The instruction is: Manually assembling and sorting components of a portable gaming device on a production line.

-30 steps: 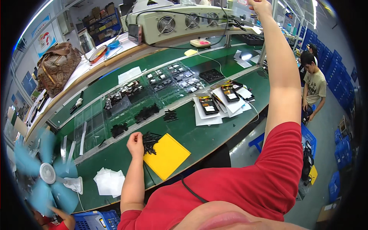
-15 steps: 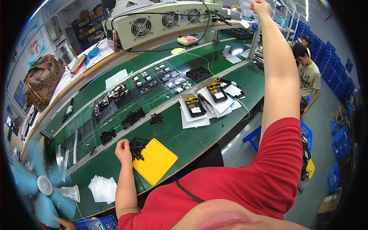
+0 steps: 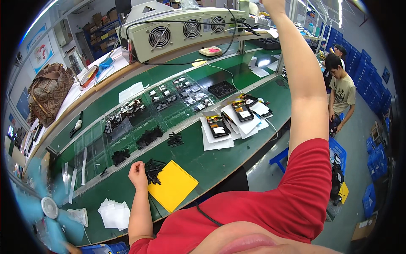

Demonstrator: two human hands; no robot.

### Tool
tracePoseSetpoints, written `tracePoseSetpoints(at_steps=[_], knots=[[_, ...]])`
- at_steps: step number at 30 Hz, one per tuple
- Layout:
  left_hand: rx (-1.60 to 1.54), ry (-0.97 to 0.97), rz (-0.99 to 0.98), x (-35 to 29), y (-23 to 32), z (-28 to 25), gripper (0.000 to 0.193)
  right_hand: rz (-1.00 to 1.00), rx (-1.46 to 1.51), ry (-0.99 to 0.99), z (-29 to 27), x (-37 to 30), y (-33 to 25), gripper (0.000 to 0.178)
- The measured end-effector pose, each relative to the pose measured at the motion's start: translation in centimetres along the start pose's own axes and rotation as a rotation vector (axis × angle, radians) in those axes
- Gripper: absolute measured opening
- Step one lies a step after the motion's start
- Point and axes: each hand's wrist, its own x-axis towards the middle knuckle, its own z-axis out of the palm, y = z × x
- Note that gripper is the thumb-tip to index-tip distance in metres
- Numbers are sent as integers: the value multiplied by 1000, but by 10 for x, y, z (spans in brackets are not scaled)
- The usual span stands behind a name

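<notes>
My left hand (image 3: 138,175) is closed at the near left of the green bench, fingertips pressed together. Whatever it pinches is too small to make out. Right beside it lies a pile of thin black strips (image 3: 154,170), partly over a yellow folder-like sheet (image 3: 173,186). My right arm reaches far up and away, and the right hand (image 3: 274,6) is cut by the top edge. Its visible part looks curled closed; what it may hold is hidden. Further along the bench, open black cases (image 3: 217,127) with small parts rest on white sheets (image 3: 215,143).
White papers (image 3: 115,213) and a blurred blue fan (image 3: 50,207) are at the lower left. Black piles (image 3: 149,137) and clear trays (image 3: 171,111) line the middle. A beige machine with fans (image 3: 182,31) stands above the bench. Another person (image 3: 341,91) stands at the right.
My right hand has moved left and slightly up, now more cut off by the top edge. My left hand stays closed beside the strips. The whole view has shifted slightly.
</notes>
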Motion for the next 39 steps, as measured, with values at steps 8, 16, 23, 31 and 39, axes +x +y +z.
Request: tracePoseSetpoints(at_steps=[8, 16, 23, 31, 39], knots=[[35, 11, 21, -3, 5, -1, 10, -248, -85, -132, 85, -24, -80, 25], [-6, -9, 47, -3, 14, 2, 9, -298, -179, -342, 148, -49, -132, 27], [-51, -29, 28, -3, 14, -6, 10, -306, -221, -543, 166, -57, -144, 31], [-75, -33, 48, -1, 17, -2, 10, -292, -42, -614, 173, -52, -124, 47], [-67, -31, 65, 3, 15, -2, 12, -356, 69, -529, 161, -78, -149, 55]])
